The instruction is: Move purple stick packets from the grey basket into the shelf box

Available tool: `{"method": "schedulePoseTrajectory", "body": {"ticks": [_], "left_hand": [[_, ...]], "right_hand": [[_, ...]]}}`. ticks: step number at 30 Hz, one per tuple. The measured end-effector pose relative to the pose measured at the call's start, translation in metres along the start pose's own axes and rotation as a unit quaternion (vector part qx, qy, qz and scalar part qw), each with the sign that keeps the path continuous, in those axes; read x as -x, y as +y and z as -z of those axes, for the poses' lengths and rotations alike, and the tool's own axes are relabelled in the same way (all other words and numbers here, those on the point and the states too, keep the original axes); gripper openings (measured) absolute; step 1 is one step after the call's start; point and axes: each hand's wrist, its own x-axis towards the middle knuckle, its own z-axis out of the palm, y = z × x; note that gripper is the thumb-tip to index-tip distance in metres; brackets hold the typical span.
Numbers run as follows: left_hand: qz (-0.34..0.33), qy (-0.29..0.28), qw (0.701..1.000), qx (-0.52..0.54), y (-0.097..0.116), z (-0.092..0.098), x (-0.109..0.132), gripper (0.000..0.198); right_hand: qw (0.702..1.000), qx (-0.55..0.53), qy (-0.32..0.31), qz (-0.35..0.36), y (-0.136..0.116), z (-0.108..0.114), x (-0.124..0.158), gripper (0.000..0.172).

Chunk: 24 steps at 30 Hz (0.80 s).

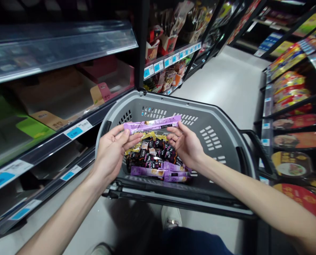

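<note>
A long, narrow purple snack packet (152, 123) is stretched level between my hands, above the inside of a grey shopping basket (221, 141). My left hand (114, 145) pinches its left end between thumb and fingers. At its right end, the fingertips of my right hand (186, 143) hold the packet, with the other fingers curled loosely below. Beneath it in the basket lie several small dark wrapped packets (154, 156), a yellow packet (132, 147) partly hidden behind my left hand, and more purple packets (171, 172) near the basket's close side.
On the left, a shelf holds open cardboard display boxes (64, 95) above price tags (78, 129). Farther along stand bagged snacks (171, 35). Packaged food (290, 92) fills the right-hand shelves. The basket's black handle (261, 152) sticks out toward them. Pale aisle floor (221, 74) runs ahead.
</note>
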Motion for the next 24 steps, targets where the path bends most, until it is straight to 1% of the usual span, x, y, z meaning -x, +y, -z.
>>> {"method": "schedulePoseTrajectory", "body": {"ticks": [6, 10, 13, 18, 24], "left_hand": [[-0.007, 0.014, 1.0, 0.026, -0.0021, 0.0012, -0.0019, 0.018], [-0.019, 0.011, 0.999, 0.043, -0.0032, 0.0027, -0.0027, 0.017], [-0.011, 0.014, 0.999, 0.046, -0.0026, 0.0028, -0.0029, 0.016], [0.003, 0.021, 0.998, 0.054, -0.0015, 0.002, -0.0032, 0.016], [0.002, 0.018, 0.998, 0.06, -0.0025, 0.0029, -0.0031, 0.014]], "right_hand": [[1.0, -0.014, 0.003, -0.015, -0.0006, 0.0001, 0.0004, 0.016], [0.999, -0.026, 0.006, -0.028, -0.0014, 0.0004, -0.0003, 0.015], [0.998, -0.035, 0.012, -0.04, -0.0015, 0.0002, -0.0009, 0.018], [0.998, -0.038, 0.013, -0.041, -0.0011, 0.0003, -0.0009, 0.012], [0.998, -0.039, 0.026, -0.05, -0.0019, -0.0006, -0.0007, 0.012]]}}
